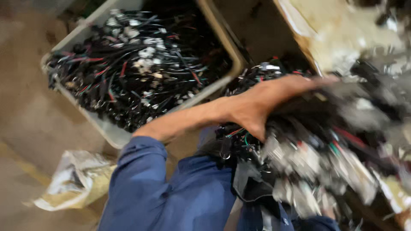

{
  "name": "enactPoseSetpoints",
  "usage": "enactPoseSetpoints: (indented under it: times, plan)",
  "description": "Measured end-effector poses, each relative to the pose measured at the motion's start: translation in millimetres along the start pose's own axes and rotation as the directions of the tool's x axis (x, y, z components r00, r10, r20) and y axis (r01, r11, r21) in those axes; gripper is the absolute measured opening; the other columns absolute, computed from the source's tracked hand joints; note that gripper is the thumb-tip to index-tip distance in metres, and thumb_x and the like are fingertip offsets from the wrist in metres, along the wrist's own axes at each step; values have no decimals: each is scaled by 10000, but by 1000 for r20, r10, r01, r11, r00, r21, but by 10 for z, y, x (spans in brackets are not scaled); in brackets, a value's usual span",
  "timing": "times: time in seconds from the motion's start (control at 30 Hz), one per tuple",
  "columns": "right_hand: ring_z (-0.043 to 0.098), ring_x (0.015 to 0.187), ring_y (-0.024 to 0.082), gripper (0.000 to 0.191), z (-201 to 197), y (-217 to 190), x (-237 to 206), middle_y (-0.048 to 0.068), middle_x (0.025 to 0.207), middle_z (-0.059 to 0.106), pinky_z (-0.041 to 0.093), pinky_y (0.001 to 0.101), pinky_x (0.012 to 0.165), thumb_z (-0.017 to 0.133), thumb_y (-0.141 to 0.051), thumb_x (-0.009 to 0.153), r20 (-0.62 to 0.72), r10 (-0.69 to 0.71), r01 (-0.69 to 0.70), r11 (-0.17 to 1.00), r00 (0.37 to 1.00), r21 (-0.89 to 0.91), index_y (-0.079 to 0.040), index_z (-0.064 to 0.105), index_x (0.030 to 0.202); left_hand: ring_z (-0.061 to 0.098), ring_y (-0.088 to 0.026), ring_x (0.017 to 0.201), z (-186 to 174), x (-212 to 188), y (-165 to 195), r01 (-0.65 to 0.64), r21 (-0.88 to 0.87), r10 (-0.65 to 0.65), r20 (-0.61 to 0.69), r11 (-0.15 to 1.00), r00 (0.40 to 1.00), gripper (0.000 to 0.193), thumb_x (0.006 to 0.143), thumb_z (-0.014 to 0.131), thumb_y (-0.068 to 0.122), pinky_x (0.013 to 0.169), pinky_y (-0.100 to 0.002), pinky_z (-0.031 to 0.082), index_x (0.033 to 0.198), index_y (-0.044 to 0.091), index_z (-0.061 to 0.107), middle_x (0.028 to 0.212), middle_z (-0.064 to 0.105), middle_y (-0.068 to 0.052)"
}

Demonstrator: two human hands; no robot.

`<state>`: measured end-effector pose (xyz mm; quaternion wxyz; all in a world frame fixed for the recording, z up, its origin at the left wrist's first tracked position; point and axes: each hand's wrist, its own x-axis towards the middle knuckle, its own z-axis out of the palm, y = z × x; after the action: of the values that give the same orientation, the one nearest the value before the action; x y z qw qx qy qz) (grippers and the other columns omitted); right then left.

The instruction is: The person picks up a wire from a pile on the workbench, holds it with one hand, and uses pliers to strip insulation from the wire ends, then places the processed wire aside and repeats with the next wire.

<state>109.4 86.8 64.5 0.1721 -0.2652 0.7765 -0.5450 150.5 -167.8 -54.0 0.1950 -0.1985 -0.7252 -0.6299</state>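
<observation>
The left hand [257,107] lies across the top of a thick bundle of wire harnesses [299,158]. This bundle sits against the person's lap at the lower right of the view, with black leads, red and green strands and pale connectors hanging out of it. The fingers are stretched out over the bundle and the thumb is turned down against its near side. Motion blur hides whether the hand is clamped round anything underneath, so the grip cannot be told. The right hand is not in view. Judged from the pose, the step in hand is gathering or steadying the bundle. Any further move would call for a firm hold round the whole mass, because loose ends trail on every side and could snag. The blue sleeve [141,179] reaches in from the lower left. Behind the forearm stands a pale plastic bin [222,38], tilted in the view and filled with more harnesses [141,64]. Its rim corner lies near the wrist and is the closest hard edge. At the upper right the worn edge of a bench top [334,30] borders the bundle's far side. Open room lies mainly to the left, over the bare floor [25,107], where only a crumpled sack [77,179] rests.
</observation>
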Motion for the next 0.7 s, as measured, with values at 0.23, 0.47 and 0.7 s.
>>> enactPoseSetpoints:
  times: [0.23, 0.47, 0.7]
  plan:
    - [625, 1250, 232, 775, 1336, -402, 1471, 147, 1387, 599, 530, 389, 1067, 793, -254, 897, 617, -460, 395, 884, 638, 249, 8, 388, 1505, 420, -268, 1498, -60, -1215, 104, 251, -624, -671, -656, 740, 346, 1144, 798, 722, 720, 1294, -393, 318, 1629, 87, 258, 1654, 355, -87]
    - [621, 1297, 317, 1194, 3497, -986, 2086, 219, 1400, 623, 508, 426, 1073, 1003, -378, 537, 830, -539, 347, 758, -142, 552, 62, 423, 1483, 442, -270, 1476, -581, -1361, 90, 29, -697, -645, -678, 716, -352, 1054, 828, 706, 676, 1277, -407, 337, 1600, 84, 302, 1622, 392, -88]
    - [674, 1066, 391, 754, 4489, -1188, 2195, 208, 1100, 724, 506, 465, 931, 754, -353, 681, 965, -63, 680, 721, 254, -132, -76, 573, 1359, 464, -272, 1454, -1795, -855, -110, 50, -524, -442, -762, 850, -473, 965, 859, 690, 633, 1261, -421, 355, 1571, 81, 346, 1591, 429, -88]
